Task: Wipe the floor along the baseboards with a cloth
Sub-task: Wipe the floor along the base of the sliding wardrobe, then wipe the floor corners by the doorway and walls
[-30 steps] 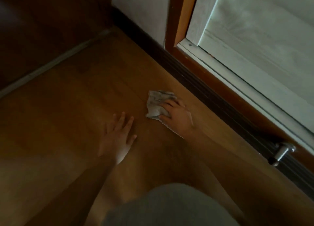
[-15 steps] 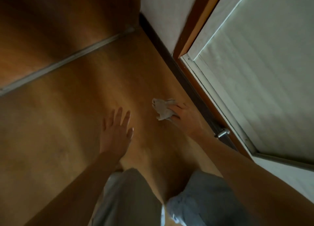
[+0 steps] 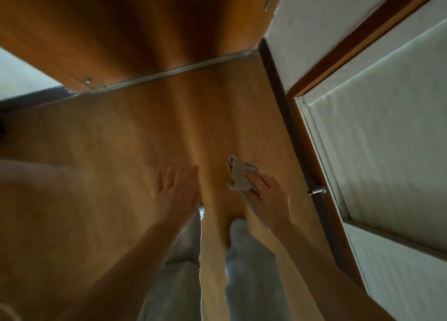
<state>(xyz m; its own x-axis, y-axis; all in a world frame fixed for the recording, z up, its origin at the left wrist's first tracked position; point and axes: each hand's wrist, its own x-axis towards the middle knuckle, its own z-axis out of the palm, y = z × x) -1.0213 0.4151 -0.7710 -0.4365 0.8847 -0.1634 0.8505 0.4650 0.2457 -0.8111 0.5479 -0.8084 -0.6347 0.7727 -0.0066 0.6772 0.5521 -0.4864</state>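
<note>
A: Which step is this?
B: Mid-wipe. The right hand (image 3: 267, 197) presses the crumpled cloth (image 3: 239, 177) on the floor (image 3: 121, 151), near the dark baseboard (image 3: 290, 127) at three o'clock.
A: Next?
B: Likely sliding toward twelve o'clock, hugging the baseboard. The left hand (image 3: 177, 190) lies flat, fingers spread, holding nothing.
</note>
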